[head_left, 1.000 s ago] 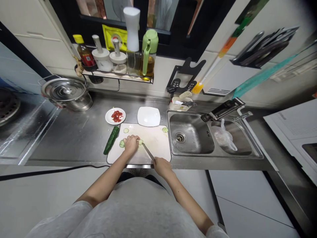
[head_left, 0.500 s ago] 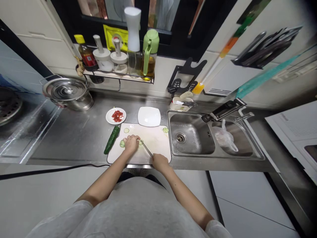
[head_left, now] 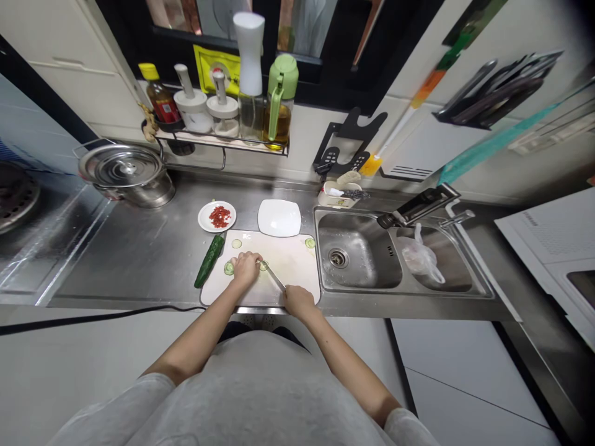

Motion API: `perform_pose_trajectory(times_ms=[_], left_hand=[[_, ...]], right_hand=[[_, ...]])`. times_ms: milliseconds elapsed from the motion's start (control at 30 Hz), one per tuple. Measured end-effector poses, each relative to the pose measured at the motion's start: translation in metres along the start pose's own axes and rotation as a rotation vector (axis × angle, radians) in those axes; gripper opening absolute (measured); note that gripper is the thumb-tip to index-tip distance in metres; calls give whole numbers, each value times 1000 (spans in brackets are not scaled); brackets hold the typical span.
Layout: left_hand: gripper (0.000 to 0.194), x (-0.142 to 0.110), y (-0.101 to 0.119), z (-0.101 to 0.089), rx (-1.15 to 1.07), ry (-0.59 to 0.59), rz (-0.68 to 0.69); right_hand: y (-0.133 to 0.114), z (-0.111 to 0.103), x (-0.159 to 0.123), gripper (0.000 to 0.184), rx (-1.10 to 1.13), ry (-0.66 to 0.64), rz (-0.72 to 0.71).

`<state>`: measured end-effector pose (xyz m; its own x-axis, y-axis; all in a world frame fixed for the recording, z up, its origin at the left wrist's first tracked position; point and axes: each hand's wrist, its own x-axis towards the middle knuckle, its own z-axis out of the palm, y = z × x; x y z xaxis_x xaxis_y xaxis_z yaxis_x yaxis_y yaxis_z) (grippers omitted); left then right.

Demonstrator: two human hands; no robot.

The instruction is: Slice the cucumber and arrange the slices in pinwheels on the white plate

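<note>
Slicing on: our right hand point(head_left: 299, 301), clamped on the knife point(head_left: 274, 277), has slid closer to the cucumber piece point(head_left: 263, 266) our left hand point(head_left: 245, 268) pins down on the cutting board point(head_left: 292, 263).

The steel surface point(head_left: 139, 260) runs from left to right under the wall. A white cutting board point(head_left: 292, 272) lies on it at the near edge. At 9 o'clock of the board a cucumber point(head_left: 209, 261) lies on the steel, touching the board's left edge. At 11 o'clock stands a small plate with red chili point(head_left: 216, 217), and at 12 o'clock a white square plate point(head_left: 279, 218). At 10 o'clock, well apart, stands a lidded steel pot point(head_left: 124, 173). At 3 o'clock the sink point(head_left: 362, 260) is sunk into the surface.
</note>
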<state>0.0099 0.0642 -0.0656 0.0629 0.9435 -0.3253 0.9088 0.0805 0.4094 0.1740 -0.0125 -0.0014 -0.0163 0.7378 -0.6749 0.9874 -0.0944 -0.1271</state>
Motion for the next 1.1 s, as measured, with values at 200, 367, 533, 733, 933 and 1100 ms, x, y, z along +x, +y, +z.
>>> perform_pose_trajectory(times_ms=[200, 367, 533, 733, 933, 1100], left_hand=[[25, 0, 0, 1, -1, 20, 10], [24, 1, -1, 2, 3, 20, 5], [25, 0, 0, 1, 13, 11, 1], [27, -3, 4, 2, 8, 30, -13], [19, -7, 6, 6, 12, 39, -4], [16, -13, 16, 6, -5, 65, 38]], right_hand=[[0, 0, 0, 36, 1, -3, 6], [2, 3, 3, 36, 2, -6, -11], [4, 7, 6, 34, 15, -1, -10], [12, 18, 3, 34, 5, 83, -35], [35, 26, -9, 36, 64, 184, -9], [52, 21, -13, 36, 83, 193, 78]])
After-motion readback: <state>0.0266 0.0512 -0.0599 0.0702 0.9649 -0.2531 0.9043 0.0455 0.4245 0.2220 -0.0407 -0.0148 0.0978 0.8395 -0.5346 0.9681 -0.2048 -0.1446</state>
